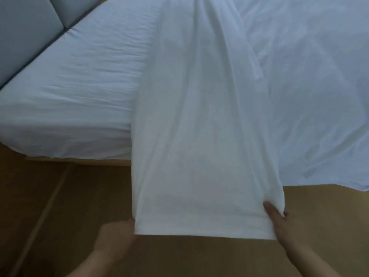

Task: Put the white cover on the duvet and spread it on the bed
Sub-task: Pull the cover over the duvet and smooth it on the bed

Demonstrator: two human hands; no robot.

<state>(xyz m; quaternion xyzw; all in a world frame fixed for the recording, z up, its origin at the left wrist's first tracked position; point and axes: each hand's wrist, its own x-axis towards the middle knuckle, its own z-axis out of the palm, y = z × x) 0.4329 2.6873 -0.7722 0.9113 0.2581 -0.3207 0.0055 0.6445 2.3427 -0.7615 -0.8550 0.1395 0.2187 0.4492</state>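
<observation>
Above the wooden floor (69,196) our left hand (115,236) and right hand (283,224) each grip a near corner of the white cover (199,136), which runs taut over the bed's (69,86) near edge, grey headboard (30,37) at its far left.

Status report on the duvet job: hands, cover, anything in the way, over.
Hands: left hand and right hand grip the near edge. White cover bunched narrow, stretched off the bed over the floor. Nothing seen blocking.
</observation>
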